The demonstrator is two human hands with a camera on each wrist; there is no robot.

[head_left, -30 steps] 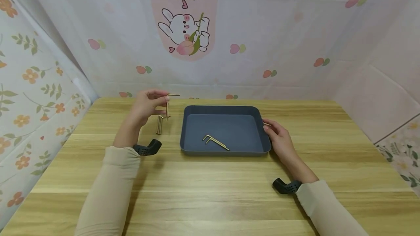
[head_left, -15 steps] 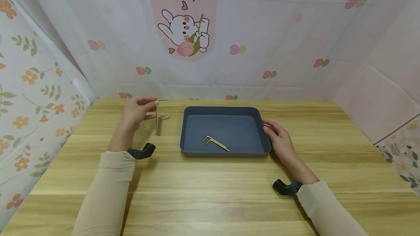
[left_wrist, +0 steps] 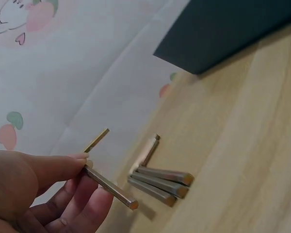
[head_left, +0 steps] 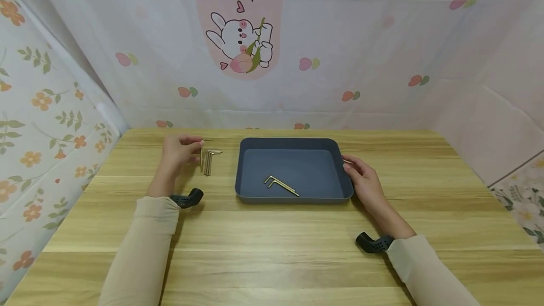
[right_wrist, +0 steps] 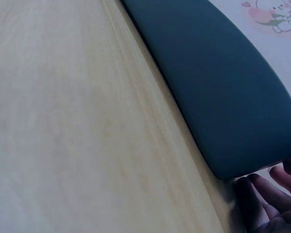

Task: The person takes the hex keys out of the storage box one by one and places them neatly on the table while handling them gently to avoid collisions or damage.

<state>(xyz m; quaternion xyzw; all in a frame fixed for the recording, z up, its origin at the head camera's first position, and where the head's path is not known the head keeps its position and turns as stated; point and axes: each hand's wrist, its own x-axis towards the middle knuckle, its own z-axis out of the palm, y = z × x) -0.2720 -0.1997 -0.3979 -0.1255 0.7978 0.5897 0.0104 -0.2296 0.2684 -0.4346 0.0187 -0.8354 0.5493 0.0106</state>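
My left hand (head_left: 179, 154) pinches a brass-coloured hex key (left_wrist: 111, 188) between thumb and fingers, at the left of the table. Its long arm points down toward the tabletop; whether it touches the wood I cannot tell. Just right of it, three similar hex keys (head_left: 208, 163) lie side by side on the wood. A dark blue-grey tray (head_left: 293, 199) stands at the middle, holding two more hex keys (head_left: 284, 186) near its front. At the tray's right side my right hand (head_left: 365, 181) grips the wall, thumb at the rim and fingers outside, partly cut off in the right wrist view.
The wooden table (head_left: 272, 254) ends at a printed cloth backdrop (head_left: 365, 51) right behind the tray. Another floral cloth (head_left: 51, 122) hangs along the left. Black wrist mounts (head_left: 188, 199) sit on both forearms.
My left hand has moved left and then lowered, carrying the hex key from near the tray to beside the three on the table. The right hand stays at the tray.
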